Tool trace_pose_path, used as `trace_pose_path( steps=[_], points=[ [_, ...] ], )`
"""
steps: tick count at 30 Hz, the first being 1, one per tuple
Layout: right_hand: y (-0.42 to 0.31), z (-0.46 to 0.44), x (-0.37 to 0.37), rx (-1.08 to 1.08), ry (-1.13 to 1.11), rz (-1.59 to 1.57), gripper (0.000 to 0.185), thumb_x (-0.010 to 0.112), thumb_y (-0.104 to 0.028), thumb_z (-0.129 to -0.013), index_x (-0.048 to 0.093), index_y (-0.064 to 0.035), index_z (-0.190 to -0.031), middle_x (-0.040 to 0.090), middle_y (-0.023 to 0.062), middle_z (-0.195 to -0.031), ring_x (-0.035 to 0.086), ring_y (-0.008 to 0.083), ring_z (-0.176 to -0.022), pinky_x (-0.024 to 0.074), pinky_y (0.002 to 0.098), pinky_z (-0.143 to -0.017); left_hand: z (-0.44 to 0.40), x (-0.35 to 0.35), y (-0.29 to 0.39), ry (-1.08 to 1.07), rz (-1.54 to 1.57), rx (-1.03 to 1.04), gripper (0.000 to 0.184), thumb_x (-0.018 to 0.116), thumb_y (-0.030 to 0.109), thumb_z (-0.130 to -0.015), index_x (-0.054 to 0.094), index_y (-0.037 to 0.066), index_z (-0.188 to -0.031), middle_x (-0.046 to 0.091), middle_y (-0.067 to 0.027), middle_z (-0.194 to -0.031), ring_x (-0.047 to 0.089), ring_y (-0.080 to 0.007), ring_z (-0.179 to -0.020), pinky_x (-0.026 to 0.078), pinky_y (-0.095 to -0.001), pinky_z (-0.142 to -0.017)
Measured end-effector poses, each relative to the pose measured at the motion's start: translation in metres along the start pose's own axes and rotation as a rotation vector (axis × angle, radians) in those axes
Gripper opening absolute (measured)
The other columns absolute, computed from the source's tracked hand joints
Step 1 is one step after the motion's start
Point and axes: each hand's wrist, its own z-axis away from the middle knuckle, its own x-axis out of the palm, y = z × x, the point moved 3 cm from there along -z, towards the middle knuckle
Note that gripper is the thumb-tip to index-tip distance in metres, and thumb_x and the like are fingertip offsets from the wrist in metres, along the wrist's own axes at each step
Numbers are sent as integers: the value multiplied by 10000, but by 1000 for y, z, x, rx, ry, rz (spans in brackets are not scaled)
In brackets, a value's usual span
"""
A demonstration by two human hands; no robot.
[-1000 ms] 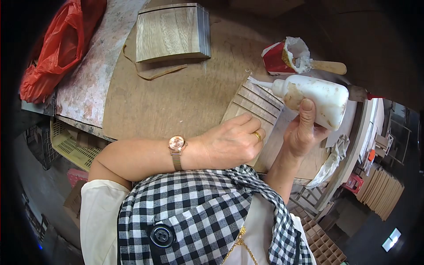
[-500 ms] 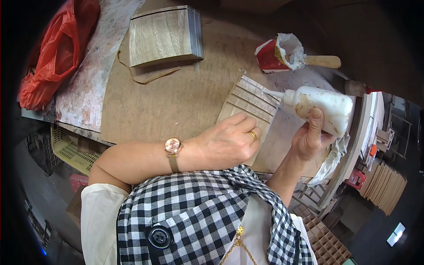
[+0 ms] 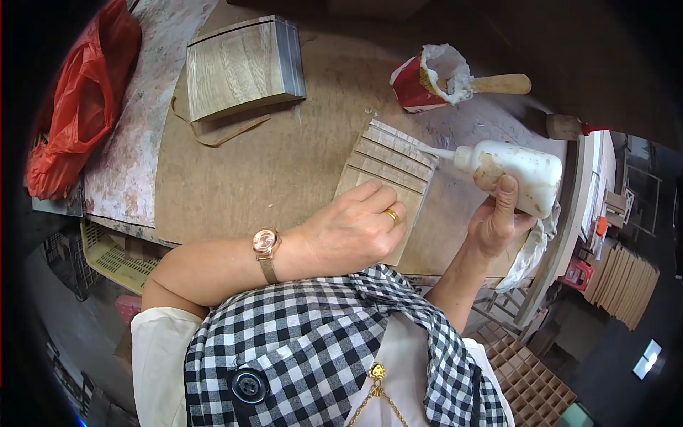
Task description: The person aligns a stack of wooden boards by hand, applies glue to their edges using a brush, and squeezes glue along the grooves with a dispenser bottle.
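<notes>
My right hand (image 3: 494, 226) is wrapped round a stained white squeeze bottle (image 3: 523, 171), thumb on top. The bottle lies nearly level, its narrow nozzle pointing left with the tip at the far strip of a grooved wooden board (image 3: 388, 167). Dark parallel lines cross this board; whether it is one piece or several strips side by side I cannot tell. My left hand (image 3: 359, 224), with a ring and a wristwatch (image 3: 265, 242), rests on the board's near part with curled fingers, their tips partly hidden.
A stack of curved wooden pieces (image 3: 238, 67) stands at the back left, a thin strip (image 3: 231, 133) beside it. Behind the bottle is a red cup (image 3: 411, 85) of white paste with a wooden stick (image 3: 501, 84). A red plastic bag (image 3: 82, 107) lies far left.
The nozzle tip has shifted slightly to the right along the board's far strip. The whole view has moved a little; both hands keep their holds.
</notes>
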Motion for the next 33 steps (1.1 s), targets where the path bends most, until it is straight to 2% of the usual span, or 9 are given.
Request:
trace_pose_path(
  steps=[6, 11, 17, 27, 33],
  points=[
    [2, -1, -16, 15, -8, 21, 374, 656, -62, -773, 510, -58, -1117, 614, 67, -964, 618, 185, -860, 501, 267, -770, -1, -3, 0, -16, -13, 0, 55, 552, 58, -699, 553, 37, -750, 525, -73, -758, 463, -175, -679, 411, -260, -654],
    [0, 1, -28, 41, 104, 22, 346, 650, -29, -746, 535, -42, -1072, 621, 81, -953, 620, 191, -837, 503, 274, -770, -1, -1, 0, -21, -14, 3, 59, 550, 57, -700, 550, 37, -755, 524, -73, -759, 462, -177, -678, 412, -261, -659],
    [-6, -1, -43, 10, 177, 1, 377, 643, -55, -759, 505, -46, -1109, 609, 80, -987, 622, 196, -846, 506, 280, -780, -1, 0, 1, -28, -16, 7, 67, 550, 56, -699, 550, 36, -763, 524, -74, -761, 461, -178, -679, 414, -262, -667],
    [0, 7, 28, 82, 134, -215, 492, 665, -72, -734, 450, -18, -1174, 576, 165, -1058, 590, 270, -955, 494, 339, -830, 0, -1, 0, -13, -11, -5, 48, 551, 56, -695, 565, 43, -740, 530, -73, -764, 460, -175, -680, 413, -262, -677],
    [5, 9, 45, 104, -26, -189, 537, 667, -61, -718, 430, -16, -1198, 541, 211, -1110, 565, 299, -1000, 471, 371, -868, 0, -1, 0, 0, 26, -16, 32, 555, 58, -692, 570, 46, -717, 533, -70, -757, 456, -173, -677, 410, -258, -681]
  ],
)
